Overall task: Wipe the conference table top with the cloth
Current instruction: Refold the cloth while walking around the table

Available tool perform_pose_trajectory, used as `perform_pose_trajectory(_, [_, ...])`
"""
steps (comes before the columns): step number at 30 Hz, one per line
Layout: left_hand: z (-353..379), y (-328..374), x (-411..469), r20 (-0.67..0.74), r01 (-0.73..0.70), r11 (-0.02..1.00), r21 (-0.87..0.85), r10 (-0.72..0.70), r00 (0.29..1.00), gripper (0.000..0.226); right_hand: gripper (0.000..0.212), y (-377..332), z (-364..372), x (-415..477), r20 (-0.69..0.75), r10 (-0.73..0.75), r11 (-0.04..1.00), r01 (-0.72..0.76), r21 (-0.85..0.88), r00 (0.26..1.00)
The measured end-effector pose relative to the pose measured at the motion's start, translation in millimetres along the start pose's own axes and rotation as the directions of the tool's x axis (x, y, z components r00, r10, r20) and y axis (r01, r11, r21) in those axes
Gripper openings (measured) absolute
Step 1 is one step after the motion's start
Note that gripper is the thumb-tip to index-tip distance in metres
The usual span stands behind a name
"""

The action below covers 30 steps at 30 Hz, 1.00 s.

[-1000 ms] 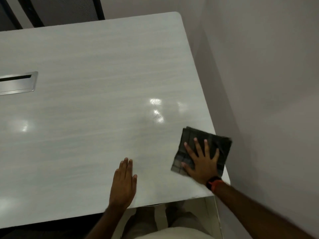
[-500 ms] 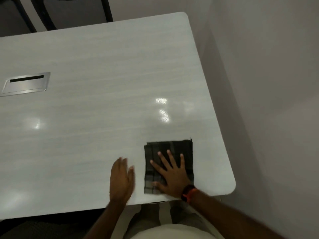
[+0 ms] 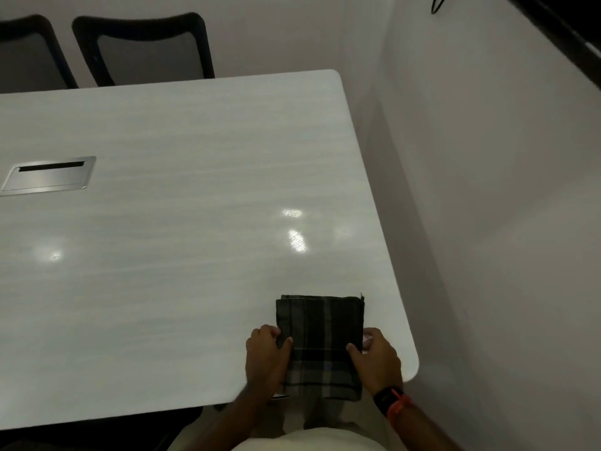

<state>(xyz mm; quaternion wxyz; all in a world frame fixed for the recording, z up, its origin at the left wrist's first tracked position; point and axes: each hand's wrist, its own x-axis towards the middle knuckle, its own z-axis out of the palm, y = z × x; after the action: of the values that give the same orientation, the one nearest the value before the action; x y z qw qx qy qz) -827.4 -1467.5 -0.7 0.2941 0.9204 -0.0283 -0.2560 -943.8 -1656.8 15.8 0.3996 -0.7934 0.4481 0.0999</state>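
Observation:
A folded dark plaid cloth [image 3: 320, 340] lies at the near edge of the pale conference table [image 3: 182, 222], close to its near right corner; its lower part hangs over the edge. My left hand [image 3: 266, 356] pinches the cloth's left side between thumb and fingers. On the cloth's right side, my right hand [image 3: 377, 356], with a dark watch and an orange band at the wrist, pinches it the same way.
A metal cable hatch [image 3: 48, 173] is set into the table at the left. Two dark chairs [image 3: 143, 48] stand behind the far edge. A light wall [image 3: 487, 190] runs close along the table's right side.
My right hand slid the cloth left along the near edge, then lifted off its top. Both hands now hold the cloth by its sides; the left hand came off the table.

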Motion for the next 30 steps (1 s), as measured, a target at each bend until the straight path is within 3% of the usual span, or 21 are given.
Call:
perform_pose_trajectory(4, [-4.8,14.0,-3.4,0.067,0.133,0.979,-0.152,-0.124,0.990,0.034,0.035,-8.3,1.5,3.5,0.107,0.132,0.979,-0.147,0.139,0.985])
perform_pose_trajectory(8, [-11.4,19.5,-3.0,0.164,0.254,0.941,-0.225,-0.220,0.962,0.047,0.016,-2.6,6.6,12.6,0.163,0.121,0.973,-0.150,0.175,0.979])
perform_pose_trajectory(11, [-17.7,19.6,-3.6,0.260,0.270,0.931,-0.247,-0.205,0.944,0.030,0.018,0.4,2.0,13.7,0.166,0.081,0.950,-0.127,0.286,0.983])
perform_pose_trajectory(14, [-29.4,20.8,-9.0,0.263,0.266,0.898,-0.352,-0.178,0.948,0.011,0.023,0.1,-11.9,11.6,0.163,0.040,0.881,-0.111,0.460,0.986])
perform_pose_trajectory(16, [-39.6,21.3,-12.5,0.208,0.259,0.866,-0.428,-0.184,0.961,0.017,0.033,-2.6,-25.9,8.5,0.172,0.003,0.815,-0.103,0.571,0.985])
perform_pose_trajectory(18, [-51.0,23.6,-16.4,0.158,0.262,0.813,-0.520,-0.211,0.965,0.038,0.037,-8.8,-41.3,4.7,0.181,-0.085,0.779,-0.048,0.625,0.980])
perform_pose_trajectory(20, [-60.3,26.5,-19.6,0.156,0.251,0.793,-0.556,-0.197,0.968,0.048,0.038,-12.5,-51.2,6.0,0.178,-0.201,0.809,0.061,0.584,0.963])
perform_pose_trajectory(24, [-67.3,32.8,-28.0,0.233,0.179,0.838,-0.516,-0.064,0.970,0.043,0.046,-15.6,-63.6,7.1,0.224,-0.380,0.891,0.290,0.349,0.898])
perform_pose_trajectory(27, [-65.1,38.9,-35.9,0.089,-0.008,0.949,-0.316,0.038,0.995,0.036,0.044,-18.4,-69.8,7.0,0.238,-0.447,0.894,0.429,0.125,0.862])
perform_pose_trajectory(30, [-61.6,45.1,-46.5,-0.046,-0.152,0.974,-0.170,0.146,0.988,0.024,0.028,-25.3,-79.4,6.2,0.239,-0.499,0.853,0.521,-0.030,0.833])
